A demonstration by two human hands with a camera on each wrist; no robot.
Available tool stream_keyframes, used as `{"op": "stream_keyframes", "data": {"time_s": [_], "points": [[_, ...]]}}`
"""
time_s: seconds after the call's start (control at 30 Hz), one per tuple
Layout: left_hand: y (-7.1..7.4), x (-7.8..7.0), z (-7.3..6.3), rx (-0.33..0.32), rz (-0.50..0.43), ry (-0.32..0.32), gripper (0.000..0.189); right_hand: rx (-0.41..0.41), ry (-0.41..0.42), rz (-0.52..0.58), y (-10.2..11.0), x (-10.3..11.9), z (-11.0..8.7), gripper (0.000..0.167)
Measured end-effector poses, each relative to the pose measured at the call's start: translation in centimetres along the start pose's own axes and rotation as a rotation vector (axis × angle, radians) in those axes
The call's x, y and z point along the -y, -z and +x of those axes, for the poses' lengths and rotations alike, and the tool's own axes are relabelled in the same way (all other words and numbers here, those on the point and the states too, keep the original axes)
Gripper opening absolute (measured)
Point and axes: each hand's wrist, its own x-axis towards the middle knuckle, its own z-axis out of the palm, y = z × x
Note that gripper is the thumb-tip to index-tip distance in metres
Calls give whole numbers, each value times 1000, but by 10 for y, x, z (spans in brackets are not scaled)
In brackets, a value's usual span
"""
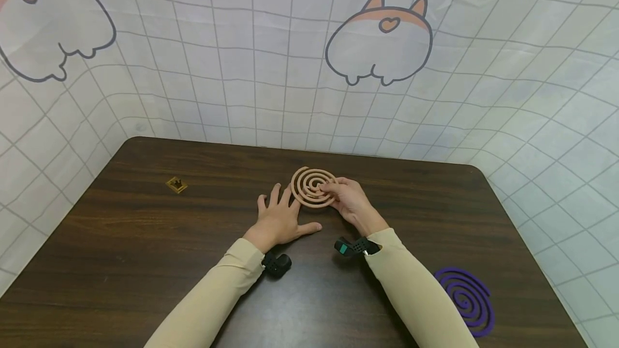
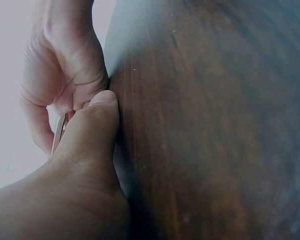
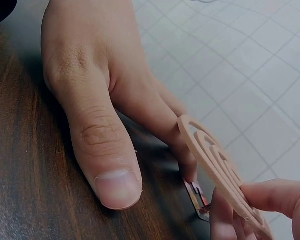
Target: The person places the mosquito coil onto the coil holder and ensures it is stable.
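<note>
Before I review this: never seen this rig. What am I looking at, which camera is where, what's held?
No machine here: these are a person's own two bare hands. The wide picture comes from a camera on the head, looking forward and down. The two close-ups come from the wrist cameras, one per arm.

The right hand pinches a tan coil, tilted in the right wrist picture. The left hand is palm down beside it, fingers spread. A small colored piece shows by a left fingertip; I can't tell what it is.

On the dark wooden table are also a purple coil, near the right forearm, and a gold emblem, off to the left.
</note>
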Motion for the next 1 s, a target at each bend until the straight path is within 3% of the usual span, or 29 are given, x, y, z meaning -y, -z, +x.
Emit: {"op": "stream_keyframes", "data": {"time_s": [1.0], "points": [[-2,-2,-4,-29,-13,-9,99,-11,-22,-31,1,1,-2,19]]}}
